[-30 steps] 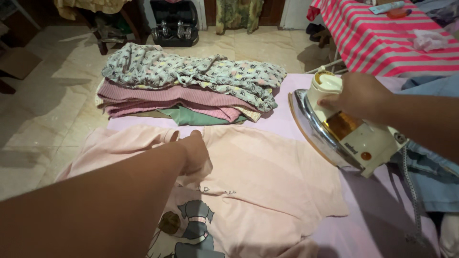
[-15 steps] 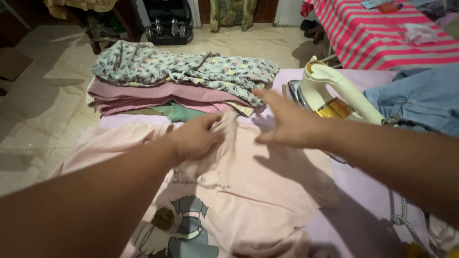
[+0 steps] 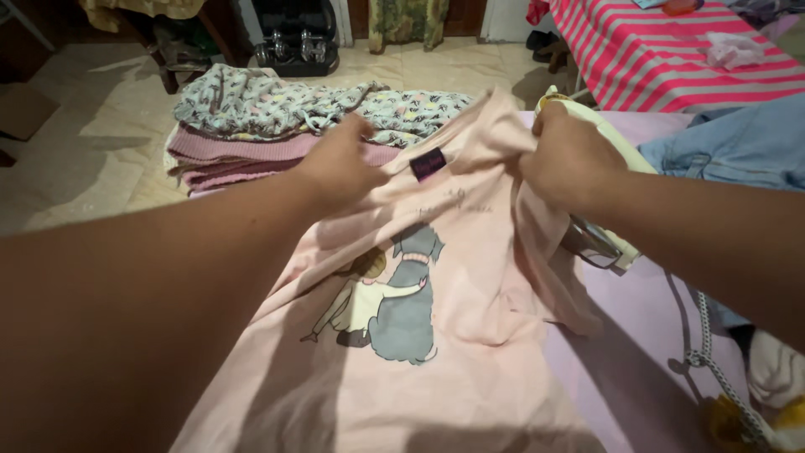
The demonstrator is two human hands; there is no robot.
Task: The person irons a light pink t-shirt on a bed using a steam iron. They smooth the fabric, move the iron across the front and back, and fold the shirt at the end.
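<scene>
Both hands grip the neck of a pink T-shirt (image 3: pixel 436 335): the left hand (image 3: pixel 340 164) pinches the cloth at one shoulder, the right hand (image 3: pixel 566 159) bunches it at the other. The shirt hangs lifted between them, its cartoon print (image 3: pixel 390 302) facing up (a dark label (image 3: pixel 428 164) shows at the collar), and its lower part lies on the lilac-covered bench (image 3: pixel 637 352). Just behind the right hand stands a cream iron (image 3: pixel 604 243), its cord (image 3: pixel 700 352) trailing across the cover. Behind the left hand sits a stack of folded clothes (image 3: pixel 277 126). Blue denim (image 3: pixel 738 147) lies at the right.
</scene>
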